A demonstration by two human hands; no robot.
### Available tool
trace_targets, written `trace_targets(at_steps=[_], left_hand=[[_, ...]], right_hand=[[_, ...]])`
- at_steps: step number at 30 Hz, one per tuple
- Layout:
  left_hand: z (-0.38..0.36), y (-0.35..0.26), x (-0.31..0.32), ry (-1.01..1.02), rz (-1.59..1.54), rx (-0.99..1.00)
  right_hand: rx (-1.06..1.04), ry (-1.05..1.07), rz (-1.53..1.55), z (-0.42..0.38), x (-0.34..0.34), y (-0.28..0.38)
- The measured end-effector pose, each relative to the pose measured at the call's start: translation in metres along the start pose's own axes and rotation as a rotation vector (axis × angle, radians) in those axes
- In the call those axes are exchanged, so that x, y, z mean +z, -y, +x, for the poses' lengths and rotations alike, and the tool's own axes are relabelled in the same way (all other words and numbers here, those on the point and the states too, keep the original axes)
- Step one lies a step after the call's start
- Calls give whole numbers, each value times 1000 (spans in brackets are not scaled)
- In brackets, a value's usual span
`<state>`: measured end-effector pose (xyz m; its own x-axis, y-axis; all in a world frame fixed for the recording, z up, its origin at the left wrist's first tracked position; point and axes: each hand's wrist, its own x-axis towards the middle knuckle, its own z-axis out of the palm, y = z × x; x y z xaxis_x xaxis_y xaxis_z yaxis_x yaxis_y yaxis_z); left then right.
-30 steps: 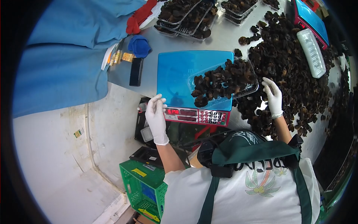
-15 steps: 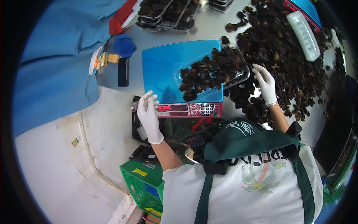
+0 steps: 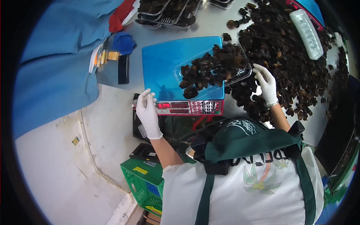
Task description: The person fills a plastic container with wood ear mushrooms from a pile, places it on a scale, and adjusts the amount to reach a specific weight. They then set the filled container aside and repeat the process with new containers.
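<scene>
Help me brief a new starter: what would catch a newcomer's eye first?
The bright blue scale near the centre strikes first, with a clear tray of dark, crinkled pieces jutting past its right edge. To the right spreads a heap of similar pieces. The gloved left hand is by the scale's near corner, the right hand beside the tray.

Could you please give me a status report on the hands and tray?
Left hand empty, beside blue scale; right hand empty, near tray. Filled tray on scale, overhanging its right edge. Loose dark pieces around right hand.
</scene>
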<state>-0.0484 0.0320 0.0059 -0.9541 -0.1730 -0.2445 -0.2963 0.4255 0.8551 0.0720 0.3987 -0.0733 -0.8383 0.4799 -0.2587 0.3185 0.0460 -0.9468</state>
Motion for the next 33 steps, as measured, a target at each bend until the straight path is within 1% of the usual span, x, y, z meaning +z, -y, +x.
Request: trace_targets(at_steps=[2,3,5,6,8,9,10,12,15,16,18,20,23,24,26,28,31,33], left_hand=[[8,12,-6,-197,462,244],[12,16,-8,-291,693,368],[16,16,-7,-318,572,356],[18,13,-4,-328,509,352],[25,21,8,-61,59,80],[21,16,15,114,-96,13],[21,20,27,199,-115,-2],[15,14,48,251,-178,-100],[19,7,62,333,-244,-147],[21,3,66,333,-208,-141],[24,-6,71,337,-131,-125],[31,-16,82,364,-177,-129],[48,-38,114,432,-271,-96],[55,-49,128,444,-303,-92],[71,-74,161,460,-369,-93],[89,-97,195,495,-450,-47],[126,-124,244,560,-588,-46],[156,-138,274,543,-635,-53]], right_hand=[[-30,0,44,1,3,1],[4,20,87,1,4,4],[74,49,172,-1,5,12],[92,74,109,0,6,15],[201,128,175,1,7,29],[258,96,142,1,13,35],[225,112,84,5,15,34],[200,121,184,10,20,31],[181,172,221,16,18,31],[191,184,253,18,17,33],[146,193,220,26,14,30],[65,131,204,39,10,35],[21,72,237,80,-8,55],[59,69,226,100,-21,58],[-72,34,92,151,-45,55],[-196,3,-3,201,-67,76],[-244,-39,-132,270,-92,112],[-278,-72,-201,315,-101,129]])
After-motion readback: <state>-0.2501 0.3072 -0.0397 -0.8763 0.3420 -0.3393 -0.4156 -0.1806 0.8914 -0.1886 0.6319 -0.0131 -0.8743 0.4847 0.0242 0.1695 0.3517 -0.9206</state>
